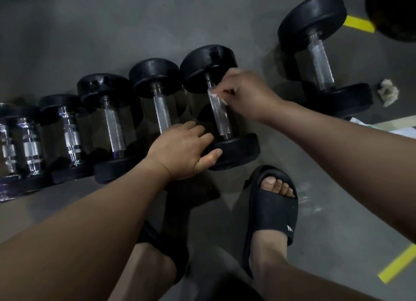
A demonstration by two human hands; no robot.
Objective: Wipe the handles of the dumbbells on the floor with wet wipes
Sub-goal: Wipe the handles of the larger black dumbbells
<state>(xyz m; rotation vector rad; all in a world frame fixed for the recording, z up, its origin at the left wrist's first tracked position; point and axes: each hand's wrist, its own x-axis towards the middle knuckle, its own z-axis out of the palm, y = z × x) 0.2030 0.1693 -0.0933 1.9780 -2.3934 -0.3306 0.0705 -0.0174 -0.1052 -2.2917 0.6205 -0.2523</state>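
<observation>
head view, looking down.

- floor point(112, 30): grey, smooth; carries everything listed.
- dumbbell row point(112, 125): black-headed dumbbells with knurled metal handles, lying side by side from the left edge to centre, growing larger to the right.
- end dumbbell point(207, 64): rightmost of the row, at centre frame, just beside its neighbour; lying on the floor.
- handle point(221, 120): bright knurled bar of the end dumbbell, lower part bare.
- wet wipe point(212, 94): small white piece, mostly hidden in the fingers, touching the upper part of the handle near the far head.
- right hand point(245, 93): fingers curled, pinching the wet wipe against the handle.
- left hand point(182, 152): laid over the near head of the end dumbbell, fingers on top, thumb pressed to its rim, clasping it.
- large dumbbell point(319, 53): well apart to the right, lying on the floor.
- crumpled wipe point(388, 94): off-white wad just beside the large dumbbell's near head.
- yellow tape point(358, 23): strips on the floor, upper right and lower right.
- black slides point(270, 206): on the person's feet, near the end dumbbell.
</observation>
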